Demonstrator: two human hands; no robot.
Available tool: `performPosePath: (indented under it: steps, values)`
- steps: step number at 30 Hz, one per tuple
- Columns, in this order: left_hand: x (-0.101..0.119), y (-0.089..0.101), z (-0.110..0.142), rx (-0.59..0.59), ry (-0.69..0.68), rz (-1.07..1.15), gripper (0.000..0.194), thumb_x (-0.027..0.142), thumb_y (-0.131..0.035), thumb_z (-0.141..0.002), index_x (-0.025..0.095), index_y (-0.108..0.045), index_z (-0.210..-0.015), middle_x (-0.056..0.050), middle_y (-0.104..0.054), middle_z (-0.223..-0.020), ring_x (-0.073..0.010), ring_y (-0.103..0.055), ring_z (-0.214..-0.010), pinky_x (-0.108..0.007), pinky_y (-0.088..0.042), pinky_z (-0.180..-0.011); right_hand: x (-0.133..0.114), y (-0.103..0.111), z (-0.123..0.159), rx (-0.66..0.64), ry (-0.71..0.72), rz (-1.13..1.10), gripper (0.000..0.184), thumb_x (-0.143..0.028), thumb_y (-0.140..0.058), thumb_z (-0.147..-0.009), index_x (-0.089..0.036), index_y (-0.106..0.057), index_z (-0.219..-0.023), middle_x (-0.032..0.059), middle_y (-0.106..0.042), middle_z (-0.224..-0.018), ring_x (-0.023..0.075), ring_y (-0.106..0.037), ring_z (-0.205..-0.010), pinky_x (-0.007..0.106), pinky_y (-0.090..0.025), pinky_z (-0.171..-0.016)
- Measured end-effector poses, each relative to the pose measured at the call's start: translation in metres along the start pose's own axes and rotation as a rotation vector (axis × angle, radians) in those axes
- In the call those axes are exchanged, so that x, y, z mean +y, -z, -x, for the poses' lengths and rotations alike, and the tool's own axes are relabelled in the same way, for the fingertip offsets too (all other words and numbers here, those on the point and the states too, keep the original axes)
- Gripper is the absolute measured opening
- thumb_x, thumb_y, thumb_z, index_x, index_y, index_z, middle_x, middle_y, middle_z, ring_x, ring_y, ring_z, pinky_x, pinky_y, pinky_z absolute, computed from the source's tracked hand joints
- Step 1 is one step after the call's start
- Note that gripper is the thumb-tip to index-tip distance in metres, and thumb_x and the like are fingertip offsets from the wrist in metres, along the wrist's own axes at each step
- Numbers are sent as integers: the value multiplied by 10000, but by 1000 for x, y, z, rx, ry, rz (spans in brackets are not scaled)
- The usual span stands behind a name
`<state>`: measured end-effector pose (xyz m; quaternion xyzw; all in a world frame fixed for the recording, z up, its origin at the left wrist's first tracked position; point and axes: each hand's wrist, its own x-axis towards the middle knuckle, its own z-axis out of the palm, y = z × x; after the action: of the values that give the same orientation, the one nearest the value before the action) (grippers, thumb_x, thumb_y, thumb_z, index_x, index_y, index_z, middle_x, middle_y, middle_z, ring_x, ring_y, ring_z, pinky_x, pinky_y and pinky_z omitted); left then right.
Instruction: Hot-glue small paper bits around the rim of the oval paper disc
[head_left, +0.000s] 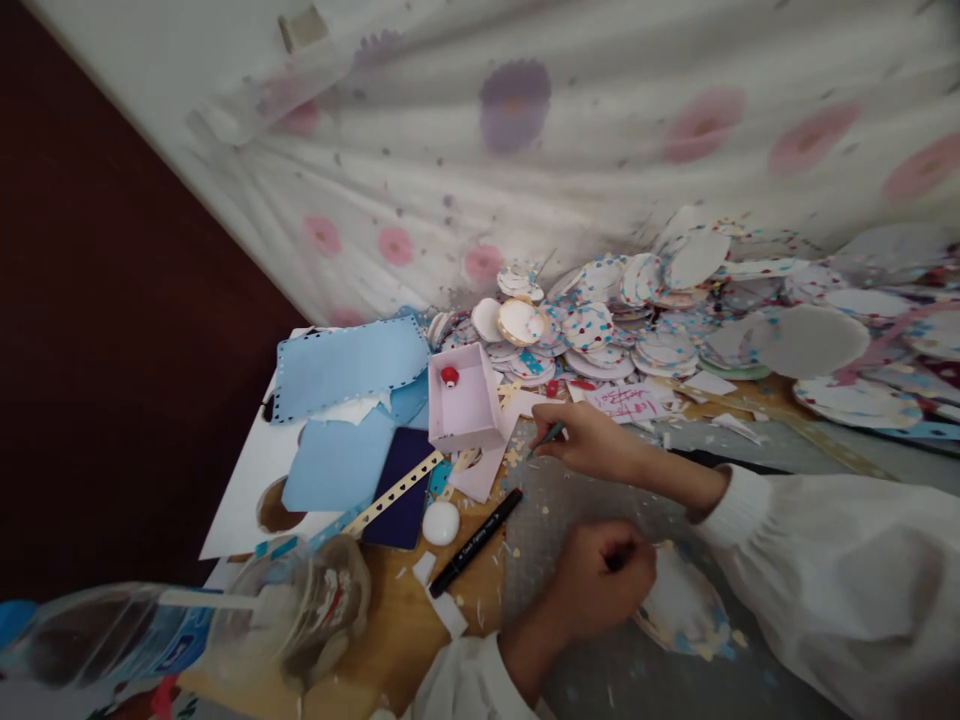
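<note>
My right hand [585, 440] is closed in a pinch on slim dark green tweezers [553, 434]. Their tip points down at small pale paper pieces [516, 452] scattered along the edge of a grey mat [555, 500]. Lower down, my left hand [604, 578] is curled closed, its fingertips against the near-left rim of a white paper disc [686, 600]. Blue and pale bits line that disc's edge. Whether the left fingers grip the disc or something else is hidden. Beyond the right hand stands a pink open box [466, 398] with a small red item [449, 377] inside.
A heap of decorated paper discs [592, 330] runs along the curtained wall [600, 150]. A black marker [476, 543], a white round lid [441, 522], a dark blue booklet [401, 490] and blue sheets [349, 365] lie left. A plastic bottle [112, 630] and cup [300, 600] stand nearest.
</note>
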<state>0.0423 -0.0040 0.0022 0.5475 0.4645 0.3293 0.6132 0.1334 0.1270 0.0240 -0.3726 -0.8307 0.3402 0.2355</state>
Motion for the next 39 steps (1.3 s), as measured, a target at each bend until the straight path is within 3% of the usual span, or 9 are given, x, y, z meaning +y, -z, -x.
performPosePath:
  steps: [3, 7, 10, 14, 18, 22, 27, 33, 39]
  values:
    - [-1, -1, -1, 6, 15, -1, 216, 109, -545, -802, 181, -481, -608, 60, -411, -583, -92, -349, -575, -239, -263, -539, 5, -8, -5, -36, 2, 51, 305, -390, -627, -975, -180, -638, -1196, 71, -669, -1176, 191, -670, -964, 401, -585, -834]
    - [0, -2, -2, -2, 18, 18, 217, 67, -537, -769, 183, -484, -594, 67, -400, -569, -91, -339, -565, -244, -260, -538, 3, -14, -8, -50, 13, 87, 286, -389, -631, -972, -175, -648, -1162, 64, -676, -1145, 188, -669, -953, 398, -582, -830]
    - [0, -2, -1, 1, 24, 14, 216, 67, -536, -769, 184, -487, -594, 67, -398, -574, -91, -336, -567, -243, -257, -537, -2, -13, -9, -39, 18, 91, 227, -384, -645, -960, -166, -668, -1021, 35, -690, -1013, 166, -661, -879, 372, -569, -798]
    - [0, -2, -1, -2, 30, 13, 200, 59, -536, -756, 180, -502, -601, 64, -422, -577, -89, -362, -565, -235, -272, -542, -8, -2, -7, 26, 18, 44, 144, -220, -725, -832, -199, -602, -760, -6, -683, -767, 166, -647, -757, 305, -505, -698]
    - [2, -2, -1, 14, 28, 2, 196, 89, -551, -772, 178, -512, -602, 59, -436, -570, -90, -373, -559, -236, -280, -540, -16, 17, 0, 124, 16, -29, 165, -215, -704, -766, -230, -553, -701, 2, -692, -723, 179, -652, -709, 280, -464, -630]
    - [6, 0, -1, 32, 42, 15, 191, 170, -579, -780, 179, -521, -598, 50, -440, -572, -95, -383, -563, -239, -291, -545, -21, 44, 24, 236, -16, -79, 256, -409, -717, -789, -235, -566, -678, 23, -718, -723, 187, -652, -674, 290, -473, -611]
    - [4, 0, 0, 72, -6, 6, 238, 335, -600, -768, 195, -509, -599, 46, -423, -561, -99, -354, -544, -248, -271, -531, -16, 71, 83, 440, -112, -83, 403, -601, -751, -772, -234, -609, -688, 57, -716, -713, 212, -670, -689, 302, -499, -588]
    - [5, -5, 4, 183, -25, -86, 331, 405, -626, -763, 207, -463, -554, 52, -389, -511, -97, -332, -509, -250, -253, -509, -3, 47, 143, 682, -219, -284, 348, -543, -829, -711, -257, -646, -635, 71, -756, -719, 259, -748, -724, 323, -603, -622]
    - [10, 1, 1, 298, 18, 13, 378, 498, -672, -771, 196, -516, -607, 46, -430, -540, -112, -381, -535, -246, -304, -539, -2, 23, 152, 769, -209, -304, 242, -447, -792, -764, -271, -673, -649, 81, -789, -781, 269, -755, -738, 347, -632, -656]
